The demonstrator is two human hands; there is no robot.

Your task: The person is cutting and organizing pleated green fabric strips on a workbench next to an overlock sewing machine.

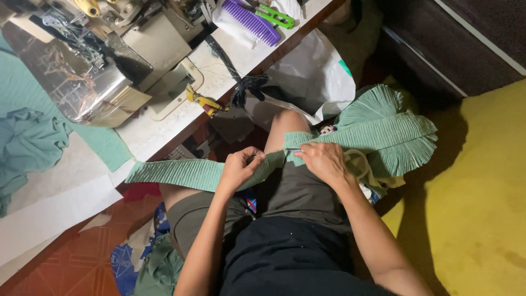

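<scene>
left hand [239, 166] pinching pleated green fabric strip [186, 172] | right hand [323, 160] clamping same strip | strip's long axis runs left-right across the lap

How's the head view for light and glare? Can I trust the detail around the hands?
Head view: hands and green ribbed strip evenly lit and sharp; glare on the sewing machine's shiny cover; deep shadow on the yellow floor at right and under the table; mild wide-angle bend at the edges.

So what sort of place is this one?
Likely a small home sewing workshop: an industrial sewing machine on a worktable, with both hands working a pleated green fabric strip.
</scene>
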